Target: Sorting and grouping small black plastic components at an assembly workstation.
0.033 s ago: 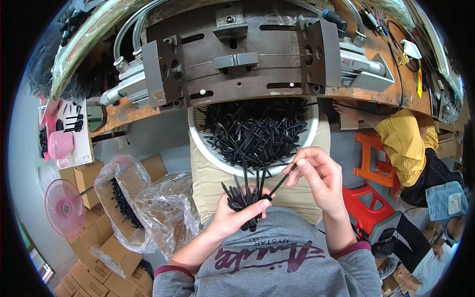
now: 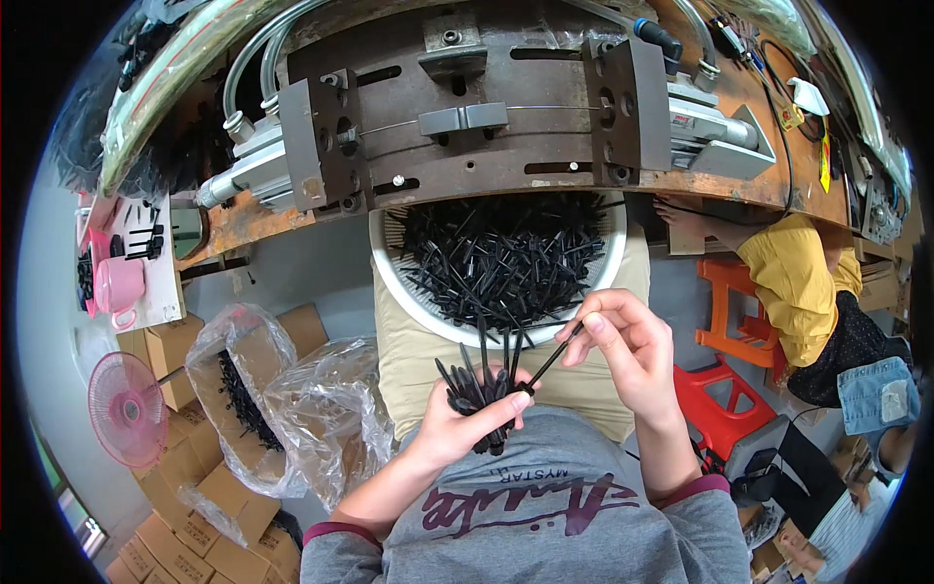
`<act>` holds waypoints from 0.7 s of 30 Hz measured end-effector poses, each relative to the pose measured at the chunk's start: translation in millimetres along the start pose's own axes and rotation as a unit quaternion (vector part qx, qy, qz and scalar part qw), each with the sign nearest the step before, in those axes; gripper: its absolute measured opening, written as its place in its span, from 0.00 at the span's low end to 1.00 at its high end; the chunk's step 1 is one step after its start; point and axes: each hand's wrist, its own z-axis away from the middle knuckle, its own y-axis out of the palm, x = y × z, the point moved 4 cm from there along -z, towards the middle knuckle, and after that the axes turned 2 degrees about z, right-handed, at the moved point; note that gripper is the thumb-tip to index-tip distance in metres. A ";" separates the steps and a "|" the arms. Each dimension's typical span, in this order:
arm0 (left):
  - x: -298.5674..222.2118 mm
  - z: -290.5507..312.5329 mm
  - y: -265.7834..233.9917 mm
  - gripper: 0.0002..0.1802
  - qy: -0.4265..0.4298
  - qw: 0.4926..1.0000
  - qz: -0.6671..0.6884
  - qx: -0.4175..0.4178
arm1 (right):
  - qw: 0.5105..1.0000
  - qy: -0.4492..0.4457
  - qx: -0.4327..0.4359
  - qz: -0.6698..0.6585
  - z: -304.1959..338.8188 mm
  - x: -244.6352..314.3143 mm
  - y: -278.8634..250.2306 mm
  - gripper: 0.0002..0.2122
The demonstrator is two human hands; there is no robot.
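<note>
My left hand (image 2: 465, 420) is closed around a bunch of slim black plastic sticks (image 2: 475, 387) with thicker lower ends. Several of them point up and fan out above the fingers. Between its thumb and fingertips, my right hand (image 2: 628, 346) pinches the upper end of one thin black stick (image 2: 556, 360). That stick slants down to the left, and its lower end meets my left thumb beside the bunch. Just beyond both hands, a white basket (image 2: 381, 282) rests on a beige cushion or cloth (image 2: 413, 375), heaped with loose black sticks (image 2: 501, 258) of the same look.
A dark metal fixture (image 2: 467, 156) with cylinders on both sides spans the wooden bench ahead. At left are a plastic-lined carton (image 2: 243, 389), a pink fan (image 2: 126, 409) and cardboard boxes. A red stool (image 2: 725, 409), an orange stool (image 2: 730, 311) and other people are at right.
</note>
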 end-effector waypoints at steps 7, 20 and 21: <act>-0.3 -1.2 0.8 0.14 -0.010 1.000 0.018 0.009 | 0.999 0.001 0.013 -0.038 2.7 -3.7 3.7 0.07; 2.6 -1.1 2.4 0.14 -0.033 0.999 0.022 0.007 | 0.999 -0.005 0.007 -0.043 5.8 -5.3 5.3 0.08; 3.0 -0.8 2.6 0.14 -0.034 0.999 0.023 0.010 | 0.999 -0.004 0.007 -0.043 5.7 -5.0 5.6 0.08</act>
